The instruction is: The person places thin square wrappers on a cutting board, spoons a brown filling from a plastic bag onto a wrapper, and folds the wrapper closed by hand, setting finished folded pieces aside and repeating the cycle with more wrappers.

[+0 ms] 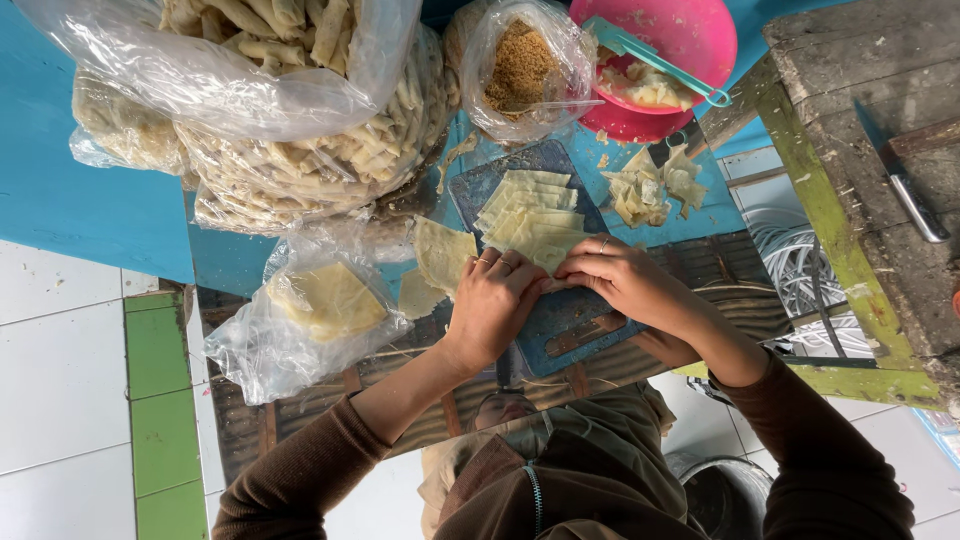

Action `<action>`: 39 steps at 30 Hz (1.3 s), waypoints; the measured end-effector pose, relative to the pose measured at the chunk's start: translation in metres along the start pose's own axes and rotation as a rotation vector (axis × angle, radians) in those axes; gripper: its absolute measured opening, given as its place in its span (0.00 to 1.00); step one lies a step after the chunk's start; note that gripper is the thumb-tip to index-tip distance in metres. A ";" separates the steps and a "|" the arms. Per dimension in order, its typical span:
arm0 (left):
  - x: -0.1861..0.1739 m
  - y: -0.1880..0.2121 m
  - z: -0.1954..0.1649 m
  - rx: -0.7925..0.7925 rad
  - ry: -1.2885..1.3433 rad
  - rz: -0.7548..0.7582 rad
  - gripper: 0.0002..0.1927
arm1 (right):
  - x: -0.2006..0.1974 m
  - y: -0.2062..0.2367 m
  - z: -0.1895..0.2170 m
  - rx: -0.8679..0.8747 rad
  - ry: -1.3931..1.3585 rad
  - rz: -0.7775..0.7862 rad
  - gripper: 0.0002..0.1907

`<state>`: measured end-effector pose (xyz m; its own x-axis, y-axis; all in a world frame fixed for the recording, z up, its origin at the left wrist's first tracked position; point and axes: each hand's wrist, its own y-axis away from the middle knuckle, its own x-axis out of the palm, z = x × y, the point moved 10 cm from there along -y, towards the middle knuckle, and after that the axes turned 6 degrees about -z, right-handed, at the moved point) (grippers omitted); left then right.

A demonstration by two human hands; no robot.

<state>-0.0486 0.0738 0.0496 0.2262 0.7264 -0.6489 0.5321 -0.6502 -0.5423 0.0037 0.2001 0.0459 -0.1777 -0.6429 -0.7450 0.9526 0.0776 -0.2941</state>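
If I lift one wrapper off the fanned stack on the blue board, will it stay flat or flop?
Probably flop: the wrappers look thin and pale, and a loose sheet beside the board lies wavy. Likely light and easy to tear; scraps nearby are ragged.

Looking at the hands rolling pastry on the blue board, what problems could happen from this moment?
1. The left hand and right hand press together on one pale wrapper at the near end of the fanned stack of thin dough sheets; neighbouring sheets might get dragged or torn.
2. The worn blue cutting board lies on a slatted surface and may shift.
3. The big clear plastic bags of finished rolls bulge close to the board and could slump onto it.
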 end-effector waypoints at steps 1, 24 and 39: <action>0.000 0.000 0.000 0.009 -0.014 -0.004 0.06 | 0.001 0.001 -0.001 0.008 -0.006 0.014 0.09; 0.001 -0.007 0.029 -0.295 0.064 -0.030 0.13 | -0.003 -0.007 -0.036 0.318 -0.168 -0.055 0.07; -0.008 -0.008 0.014 -0.151 -0.101 -0.098 0.04 | -0.011 -0.010 0.002 0.067 0.256 -0.169 0.10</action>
<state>-0.0660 0.0697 0.0518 0.0887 0.7537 -0.6512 0.6654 -0.5314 -0.5244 -0.0028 0.2050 0.0585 -0.3834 -0.4292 -0.8178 0.9169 -0.0703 -0.3930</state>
